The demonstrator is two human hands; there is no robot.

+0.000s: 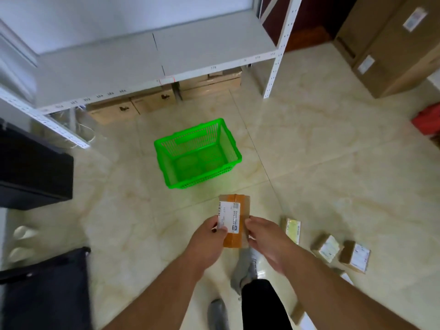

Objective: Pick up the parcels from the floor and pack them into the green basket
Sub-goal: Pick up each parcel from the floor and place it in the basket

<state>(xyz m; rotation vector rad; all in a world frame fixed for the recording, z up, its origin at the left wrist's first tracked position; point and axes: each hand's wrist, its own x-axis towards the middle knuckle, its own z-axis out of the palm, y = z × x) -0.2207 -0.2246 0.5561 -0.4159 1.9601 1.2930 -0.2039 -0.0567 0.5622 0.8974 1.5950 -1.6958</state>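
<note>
A brown cardboard parcel with a white shipping label is held in the air between both hands, a short way in front of the green basket. My left hand grips its left side and my right hand grips its right side. The basket stands on the tiled floor with nothing visible inside. Three more labelled parcels lie on the floor at the right: a flat one, a small box and another box.
A white metal shelf with cardboard boxes underneath stands behind the basket. Large cartons are stacked at the far right, a red object beside them. Black furniture and a dark bag sit at the left. My feet are below.
</note>
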